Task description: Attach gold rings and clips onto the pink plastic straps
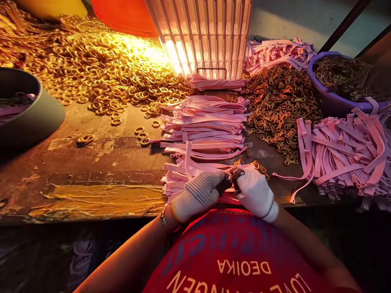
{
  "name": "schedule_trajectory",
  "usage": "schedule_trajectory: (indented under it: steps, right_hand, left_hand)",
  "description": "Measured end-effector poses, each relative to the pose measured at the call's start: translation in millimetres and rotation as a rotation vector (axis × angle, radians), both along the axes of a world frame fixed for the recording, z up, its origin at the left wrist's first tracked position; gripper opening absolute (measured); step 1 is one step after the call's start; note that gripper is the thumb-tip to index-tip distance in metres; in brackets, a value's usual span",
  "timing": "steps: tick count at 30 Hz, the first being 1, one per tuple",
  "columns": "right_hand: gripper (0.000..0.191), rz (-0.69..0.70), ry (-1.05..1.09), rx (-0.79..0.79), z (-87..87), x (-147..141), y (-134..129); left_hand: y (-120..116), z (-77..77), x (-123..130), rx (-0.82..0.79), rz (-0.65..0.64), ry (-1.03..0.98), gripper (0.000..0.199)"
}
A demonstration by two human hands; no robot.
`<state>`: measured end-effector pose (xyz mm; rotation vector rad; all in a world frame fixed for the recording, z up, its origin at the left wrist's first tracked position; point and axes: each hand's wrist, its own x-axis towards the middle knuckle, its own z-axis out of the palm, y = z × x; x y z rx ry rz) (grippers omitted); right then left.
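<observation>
Both hands meet at the table's front edge, over a row of pink straps point(207, 126). My left hand point(203, 193), in a dotted grey-white glove with dark fingertips, is closed around a pink strap whose free end sticks up and away. My right hand point(255, 193), in a white glove, is closed with its fingertips beside the left ones. What those right fingertips hold is too small and covered to make out. A few brass-coloured links point(260, 167) lie just behind the right hand, on the straps.
Gold rings point(122, 69) are heaped at the back left, near a grey-green bowl point(49, 108). A ribbed white panel point(210, 36) stands behind. Dark metal links point(281, 106), a purple basin point(330, 106) and a pink strap pile point(351, 154) lie right.
</observation>
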<state>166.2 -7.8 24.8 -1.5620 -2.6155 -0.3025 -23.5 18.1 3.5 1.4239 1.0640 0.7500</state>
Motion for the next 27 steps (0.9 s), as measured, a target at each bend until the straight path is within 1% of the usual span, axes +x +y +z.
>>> schedule_trajectory:
  steps: [3,5,7,9,11,13,15,17,20,23,24,25,27]
  right_hand:
    - [0.020,0.027,0.001,-0.224,21.3,2,4]
    - [0.019,0.000,-0.048,-0.386,33.8,3,8]
    - [0.016,-0.076,-0.096,-0.503,41.0,3,11]
    - [0.015,-0.130,-0.121,-0.554,42.6,2,13]
    - [0.017,-0.114,-0.136,-0.568,39.8,0,12]
    - [0.018,-0.051,-0.148,-0.566,34.7,-2,10]
    - [0.019,0.010,-0.158,-0.540,29.0,-3,8]
    - [0.021,0.039,-0.166,-0.513,24.0,-4,7]
    - [0.020,0.062,-0.161,-0.514,20.6,0,7]
    - [0.016,0.059,-0.163,-0.493,24.1,11,6]
    - [0.015,0.048,-0.166,-0.464,26.8,17,5]
    - [0.013,0.041,-0.164,-0.424,29.9,24,4]
    - [0.010,0.055,-0.134,-0.318,36.3,41,2]
  left_hand:
    - [-4,2.6,-1,0.152,-0.050,0.182,0.024]
    - [-9,3.7,1,0.221,-0.020,0.265,0.026]
    - [-14,2.3,5,0.309,0.007,0.340,0.023]
    - [-17,-0.6,8,0.399,0.028,0.379,0.019]
    - [-18,-3.0,10,0.446,0.034,0.385,0.019]
    - [-17,-4.0,10,0.474,0.006,0.384,0.022]
    - [-15,-4.3,9,0.496,-0.029,0.381,0.024]
    - [-13,-4.5,11,0.498,-0.048,0.377,0.025]
    - [-11,-3.5,13,0.431,-0.091,0.351,0.027]
    - [-3,2.8,8,0.332,-0.180,0.270,0.024]
    - [3,5.7,4,0.328,-0.181,0.263,0.023]
    - [10,8.4,-1,0.355,-0.151,0.281,0.021]
    - [30,11.8,-12,0.475,-0.049,0.401,0.021]
